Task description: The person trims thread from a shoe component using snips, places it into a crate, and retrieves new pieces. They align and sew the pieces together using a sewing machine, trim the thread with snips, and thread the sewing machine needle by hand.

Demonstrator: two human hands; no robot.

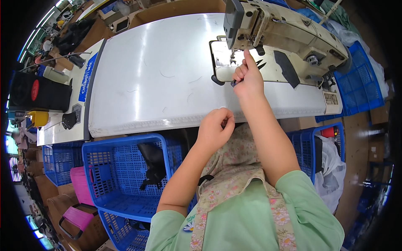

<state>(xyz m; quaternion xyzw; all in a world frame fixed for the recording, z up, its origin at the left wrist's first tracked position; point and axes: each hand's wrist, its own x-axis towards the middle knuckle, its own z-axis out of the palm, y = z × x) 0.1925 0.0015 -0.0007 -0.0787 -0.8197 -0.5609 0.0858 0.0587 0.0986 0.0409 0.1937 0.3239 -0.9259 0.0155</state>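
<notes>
My right hand (pixel 250 79) is raised in front of the sewing machine (pixel 289 31), one finger pointing up to the underside of its head beside the needle area. Its other fingers are curled round small dark thread snips (pixel 260 65), whose pointed blades stick out to the right while a dark end shows on the left. My left hand (pixel 216 127) is at the front edge of the white table (pixel 167 71), fingers curled together. Whatever they pinch, if anything, is hidden. A dark grey fabric piece (pixel 287 67) lies on the machine bed, right of my right hand.
Loose threads lie on the tabletop. Below its front edge stands a blue basket (pixel 121 175) with black pieces inside. Another blue basket (pixel 312 146) with plastic bags is at my right, and a blue crate (pixel 360 79) stands beyond the machine. A second machine (pixel 69 100) is at left.
</notes>
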